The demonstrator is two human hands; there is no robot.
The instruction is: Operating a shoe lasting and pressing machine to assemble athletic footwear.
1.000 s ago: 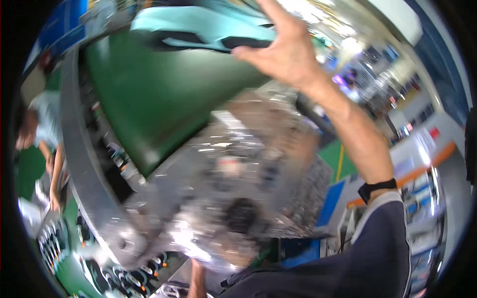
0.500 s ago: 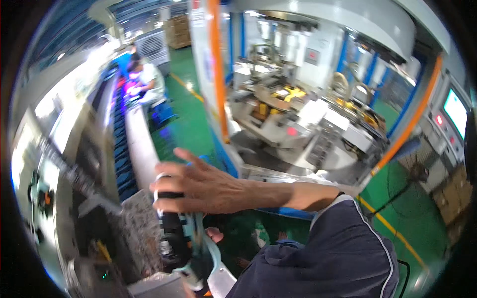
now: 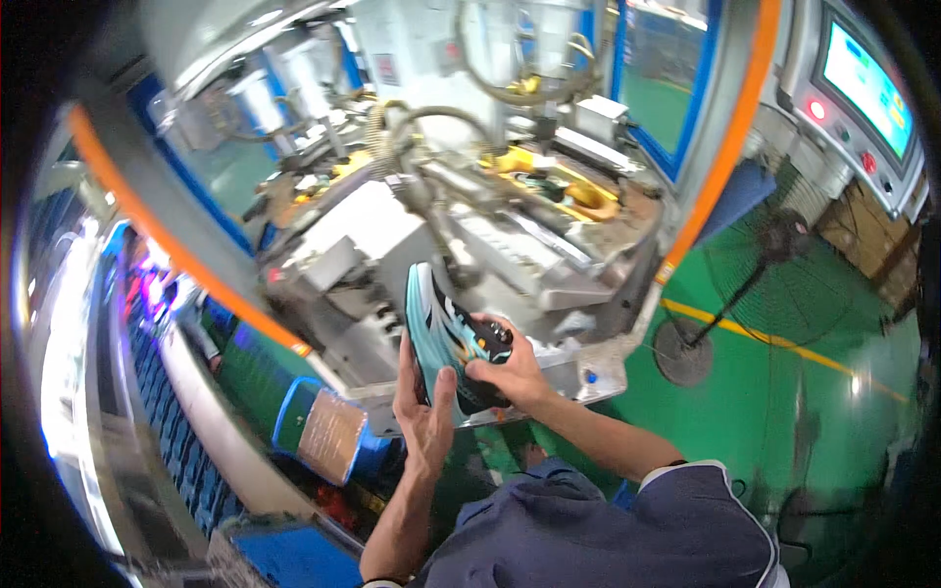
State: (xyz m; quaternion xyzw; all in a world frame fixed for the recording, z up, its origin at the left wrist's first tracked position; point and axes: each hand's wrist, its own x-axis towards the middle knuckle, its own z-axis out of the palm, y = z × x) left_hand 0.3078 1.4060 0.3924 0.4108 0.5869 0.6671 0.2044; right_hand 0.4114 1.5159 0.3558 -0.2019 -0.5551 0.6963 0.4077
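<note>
Both my hands hold a teal, black and white sneaker (image 3: 436, 338) in front of the machine's open bay, its toe pointing away from me. My left hand (image 3: 427, 419) grips the sole side, thumb over the upper and fingers along the left edge. My right hand (image 3: 512, 370) is closed around the right side near the ankle opening, its thumb pressed on the upper. Something dark and shiny shows in the opening, too small to make out. Beyond the toe lies the machine's metal worktable (image 3: 358, 358).
Orange-edged posts (image 3: 720, 147) frame the bay, with hoses and yellow fixtures (image 3: 588, 201) inside. A control panel (image 3: 863, 88) and floor fan (image 3: 779, 240) stand right. At left runs a conveyor (image 3: 196, 431); a blue-framed bin or seat (image 3: 319, 431) sits beside it.
My view has swung from the conveyor to the machine. The sneaker has come up from beside the conveyor to the bay's front, and both hands now show on it.
</note>
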